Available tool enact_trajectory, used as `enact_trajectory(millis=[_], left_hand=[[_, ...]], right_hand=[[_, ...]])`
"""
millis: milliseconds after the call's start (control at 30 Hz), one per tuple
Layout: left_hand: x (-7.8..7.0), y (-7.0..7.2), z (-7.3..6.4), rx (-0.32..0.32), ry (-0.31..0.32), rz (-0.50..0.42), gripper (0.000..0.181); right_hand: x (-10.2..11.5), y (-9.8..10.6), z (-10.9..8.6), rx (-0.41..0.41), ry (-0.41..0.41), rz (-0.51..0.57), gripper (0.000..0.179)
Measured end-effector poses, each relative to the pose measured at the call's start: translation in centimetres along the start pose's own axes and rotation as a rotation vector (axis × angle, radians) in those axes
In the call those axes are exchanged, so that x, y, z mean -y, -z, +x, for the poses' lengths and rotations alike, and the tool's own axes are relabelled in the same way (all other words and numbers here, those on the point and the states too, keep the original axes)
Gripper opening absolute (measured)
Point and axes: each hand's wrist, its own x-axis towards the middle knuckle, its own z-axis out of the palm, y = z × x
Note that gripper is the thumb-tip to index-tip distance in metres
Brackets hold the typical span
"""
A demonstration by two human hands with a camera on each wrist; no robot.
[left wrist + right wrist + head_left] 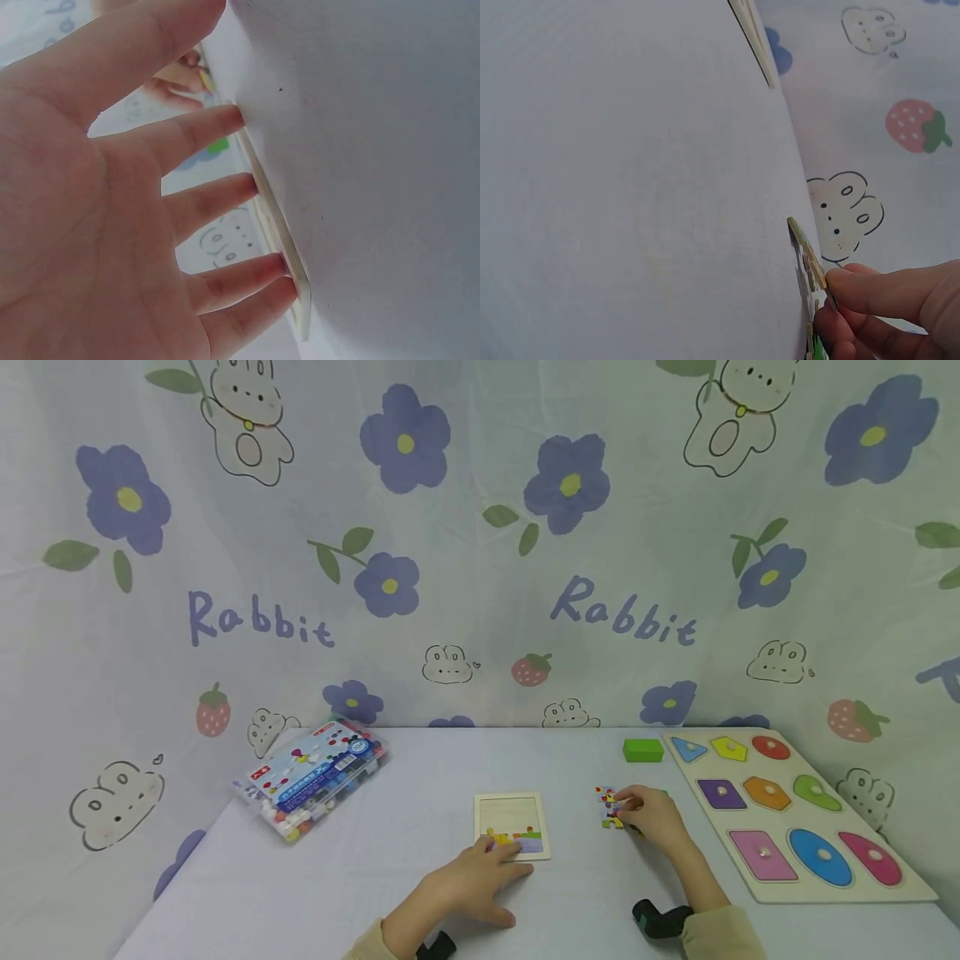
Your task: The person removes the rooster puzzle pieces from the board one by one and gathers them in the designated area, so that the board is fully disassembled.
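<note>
A small wooden puzzle tray (510, 797) lies on the white table, with a few colourful pieces fitted along its near part. My left hand (478, 878) rests on the tray's near edge, fingers spread and fairly straight; in the left wrist view the fingertips (247, 184) touch the tray's side. To the right of the tray, my right hand (656, 817) pinches a thin jigsaw piece (804, 246) between thumb and fingers. Other small jigsaw pieces (604, 794) lie close beside that hand, partly covered by it.
A green block (642, 750) stands behind the right hand. Farther right lies a shape board (772, 821) with several knobbed shapes. At the back left is a clear plastic case (315, 768) of colourful items. A patterned curtain (480, 610) hangs behind the table.
</note>
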Motion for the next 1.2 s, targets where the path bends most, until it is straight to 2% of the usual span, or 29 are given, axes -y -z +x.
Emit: enact_trajectory(millis=[467, 733, 967, 1200], left_hand=[[-0.1, 0.2, 0.0, -0.004, 0.004, -0.003, 0.063], [-0.1, 0.1, 0.2, 0.006, 0.014, -0.013, 0.064], [-0.1, 0.1, 0.2, 0.007, 0.018, -0.015, 0.063], [0.1, 0.2, 0.2, -0.002, 0.014, -0.005, 0.062]], right_hand=[[0.4, 0.1, 0.0, -0.048, 0.006, -0.052, 0.022], [1.6, -0.6, 0.2, -0.077, 0.044, 0.103, 0.021], [2.5, -1.9, 0.4, -0.024, 0.013, 0.279, 0.024], [3.8, -3.5, 0.3, 0.053, 0.034, 0.377, 0.025]])
